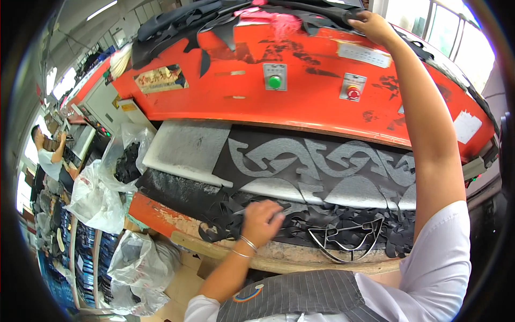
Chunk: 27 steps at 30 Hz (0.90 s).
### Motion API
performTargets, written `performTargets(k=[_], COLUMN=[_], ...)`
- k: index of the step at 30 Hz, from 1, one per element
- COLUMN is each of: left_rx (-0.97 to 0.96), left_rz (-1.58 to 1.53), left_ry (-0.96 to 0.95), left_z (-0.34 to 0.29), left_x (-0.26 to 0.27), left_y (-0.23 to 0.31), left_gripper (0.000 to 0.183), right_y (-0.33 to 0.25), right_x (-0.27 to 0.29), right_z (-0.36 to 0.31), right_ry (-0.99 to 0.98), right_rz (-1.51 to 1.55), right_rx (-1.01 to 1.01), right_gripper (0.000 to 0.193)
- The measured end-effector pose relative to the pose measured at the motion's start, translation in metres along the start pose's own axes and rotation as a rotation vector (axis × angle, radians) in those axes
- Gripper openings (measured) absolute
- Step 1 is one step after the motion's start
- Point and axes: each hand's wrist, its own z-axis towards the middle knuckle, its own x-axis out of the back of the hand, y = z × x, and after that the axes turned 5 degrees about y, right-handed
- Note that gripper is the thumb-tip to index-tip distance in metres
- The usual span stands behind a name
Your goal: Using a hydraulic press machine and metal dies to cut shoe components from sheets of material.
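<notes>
Standing by the cutting press here, going from the left: a second person (47,153) works way off at the far left edge, well apart from this station. Closer in, crinkly plastic bags (96,196) crowd the floor against the bench's left corner, so that side is tight. On the bed, a pale cutting board (188,147) lies at the left, its front edge just beside the black sheet material (279,177) that has curvy shapes already cut out of it.

The person's left hand (262,221) rests fingers curled down on the pile of black scraps (225,220) near the worn front edge of the bench; whether it's actually pinching a piece I can't tell. Just to its right a steel cutting die (351,241) lies flat on the scraps, untouched, close to the bench lip.

The orange press head (300,91) hangs low over the bed, leaving only a slim gap. The right hand (375,27) is up top, fingers closed around a black piece (327,15) from the stack piled there.
</notes>
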Motion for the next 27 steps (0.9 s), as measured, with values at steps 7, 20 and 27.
performTargets(k=[7,20,27], left_rx=[0.36,-0.01,0.026], left_rz=[0.266,-0.056,-0.082], left_ry=[0.118,-0.128,-0.106], left_z=[0.044,0.076,0.064], left_x=[0.091,0.088,0.089], left_y=[-0.156,-0.241,-0.245], left_gripper=[0.034,0.047,0.022], right_y=[-0.007,-0.276,-0.263], right_x=[-0.006,-0.217,-0.224], right_z=[0.006,-0.345,-0.37], right_ry=[0.142,-0.258,-0.45], right_rz=[0.04,0.557,0.449], right_rx=[-0.214,0.045,0.188], right_gripper=[0.05,0.037,0.055])
